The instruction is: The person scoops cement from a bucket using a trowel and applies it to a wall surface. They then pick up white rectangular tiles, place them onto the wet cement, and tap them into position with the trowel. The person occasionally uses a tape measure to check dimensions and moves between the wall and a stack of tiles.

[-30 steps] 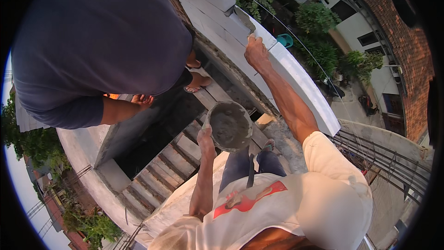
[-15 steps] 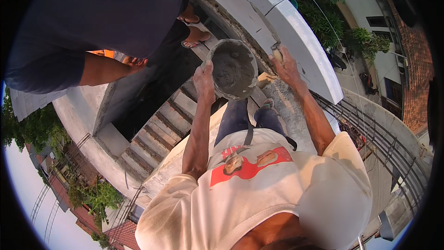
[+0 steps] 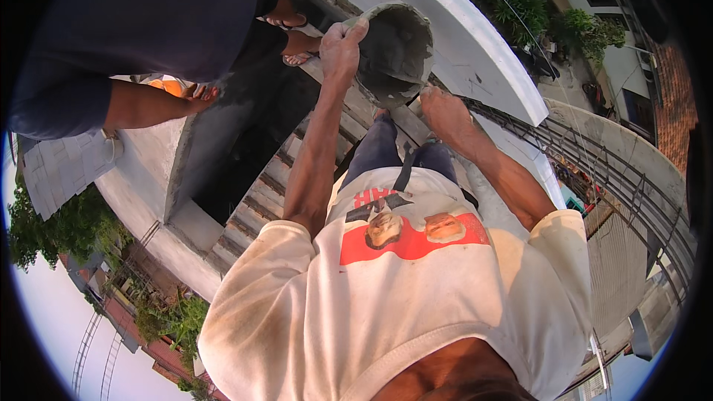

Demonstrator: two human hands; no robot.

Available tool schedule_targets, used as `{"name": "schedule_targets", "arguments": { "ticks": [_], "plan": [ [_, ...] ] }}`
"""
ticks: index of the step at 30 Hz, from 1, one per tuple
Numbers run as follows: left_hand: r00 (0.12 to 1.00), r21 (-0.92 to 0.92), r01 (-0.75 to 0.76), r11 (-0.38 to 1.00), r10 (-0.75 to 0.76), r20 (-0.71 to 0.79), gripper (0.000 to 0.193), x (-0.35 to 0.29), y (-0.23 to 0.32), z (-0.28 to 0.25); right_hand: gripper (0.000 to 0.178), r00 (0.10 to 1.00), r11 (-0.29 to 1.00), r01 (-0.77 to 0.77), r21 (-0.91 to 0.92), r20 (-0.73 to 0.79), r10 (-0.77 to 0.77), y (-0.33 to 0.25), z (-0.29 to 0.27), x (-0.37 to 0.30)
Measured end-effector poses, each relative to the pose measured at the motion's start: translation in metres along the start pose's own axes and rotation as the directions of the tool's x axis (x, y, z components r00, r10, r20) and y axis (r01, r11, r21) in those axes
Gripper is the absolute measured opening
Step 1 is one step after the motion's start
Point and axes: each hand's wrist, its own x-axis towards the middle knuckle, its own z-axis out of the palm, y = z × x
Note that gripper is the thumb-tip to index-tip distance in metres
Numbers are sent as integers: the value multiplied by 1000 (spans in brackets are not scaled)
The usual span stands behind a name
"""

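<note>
A mortar-crusted bucket (image 3: 423,38) is held up in front of me, tilted, with wet grey mortar (image 3: 382,52) inside. My left hand (image 3: 344,46) is closed on its left rim, thumb over the edge. Beside the bucket's lower right rim, my right hand (image 3: 448,117) is closed. The trowel it held a moment earlier is hidden from view now, behind the fingers or the bucket. Just beyond the bucket runs a curved wall of pale blocks (image 3: 475,48), with a joint between two blocks near its top.
At the left stands another person in dark clothes (image 3: 148,15), one hand (image 3: 200,96) by a dark opening (image 3: 252,134). Ribbed planks (image 3: 260,193) cross below me. Bent steel bars (image 3: 616,171) curve along the right, with plants (image 3: 590,41) and a tiled roof (image 3: 676,111) lower down.
The bucket has been raised away from me, toward the wall, and tilted. My right hand has moved from the wall to the bucket's lower rim, and the trowel has gone out of sight.
</note>
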Motion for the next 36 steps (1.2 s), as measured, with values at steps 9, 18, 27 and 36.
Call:
{"name": "schedule_targets", "arguments": {
  "ticks": [9, 18, 27, 36],
  "plan": [
    [996, -117, 84, 990, -79, 40, 47, 6, 7, 23, 39, 906, 304, -359, 882, 407, -113, 46, -39, 2],
    [941, -499, 247, 831, -328, -80, 48, -8, -102, -13, 34, 966, -82, -256, 963, 259, 27, 60, -54, 37],
    [875, -248, 366, 897, -423, -234, 43, -45, -103, -56, 30, 856, 828, -201, 523, -317, 409, 104, -84, 210],
    [869, -329, 366, 870, -446, -212, 40, -48, -98, -66, 42, 818, 854, -384, 352, -299, 491, 106, -23, 125]
  ]
}}
